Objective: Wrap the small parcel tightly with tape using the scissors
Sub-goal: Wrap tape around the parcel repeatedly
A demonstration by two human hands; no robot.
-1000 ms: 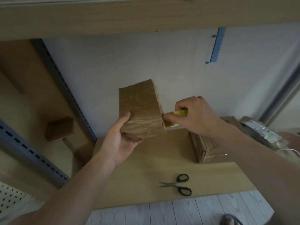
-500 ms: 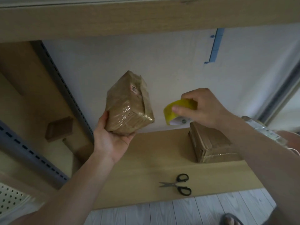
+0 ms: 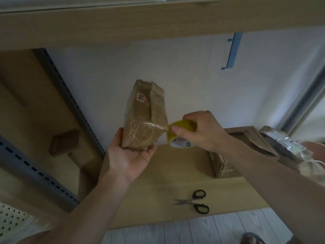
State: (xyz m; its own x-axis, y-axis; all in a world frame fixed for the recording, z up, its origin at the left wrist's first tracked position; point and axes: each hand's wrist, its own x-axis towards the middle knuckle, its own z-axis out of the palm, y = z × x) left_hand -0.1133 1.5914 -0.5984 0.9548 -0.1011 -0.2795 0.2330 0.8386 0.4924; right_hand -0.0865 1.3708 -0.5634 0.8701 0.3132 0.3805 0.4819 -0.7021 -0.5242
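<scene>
My left hand (image 3: 131,155) cups the lower end of a small brown parcel (image 3: 145,113), held upright above the wooden table (image 3: 158,199). The parcel is wrapped in glossy clear tape and bears a small printed label near its top. My right hand (image 3: 200,129) grips a yellow tape roll (image 3: 181,136) right beside the parcel's lower right corner, with a short strip of tape running from the roll to that corner. Black-handled scissors (image 3: 194,202) lie shut on the table near its front edge, below my right forearm.
A second taped brown parcel (image 3: 221,166) lies on the table at the right, partly under my right arm. More packages (image 3: 281,143) are stacked at the far right. A shelf board (image 3: 158,20) runs overhead, and a grey slotted rack upright (image 3: 70,103) stands at the left.
The parcel has been turned in my left hand, so its labelled side now faces me. My right hand has brought the tape roll back against the parcel's lower right corner.
</scene>
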